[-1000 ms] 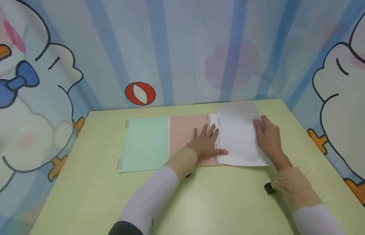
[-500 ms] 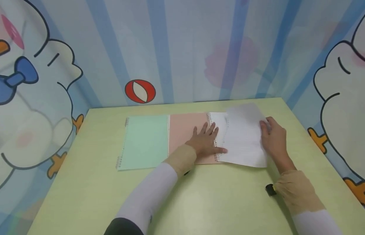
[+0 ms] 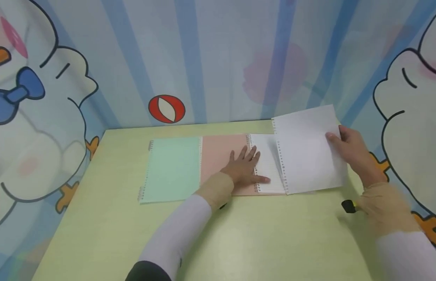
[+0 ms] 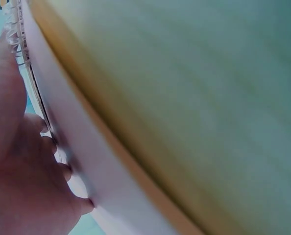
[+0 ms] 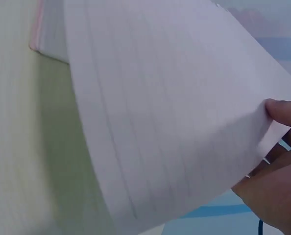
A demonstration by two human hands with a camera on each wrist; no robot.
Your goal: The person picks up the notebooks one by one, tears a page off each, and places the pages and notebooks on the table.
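Observation:
An open spiral notebook lies on the table, its pink cover to the left and its white lined pages to the right of the binding. My left hand rests flat across the cover and binding, fingers spread, with the thumb on the page. In the left wrist view, clear binding rings show near that hand. Between thumb and fingers, my right hand pinches the right edge of a loose white sheet. A row of holes runs down its left edge. Faint lines show on this sheet in the right wrist view.
A mint-green notebook or cover lies left of the pink one, with rings at its left edge. Beneath everything is a pale yellow-green table. Behind it hangs a blue-striped curtain with cartoon prints.
My right hand has drawn the white sheet right and up, away from the binding, uncovering more of the page beneath. My left hand has stayed in place.

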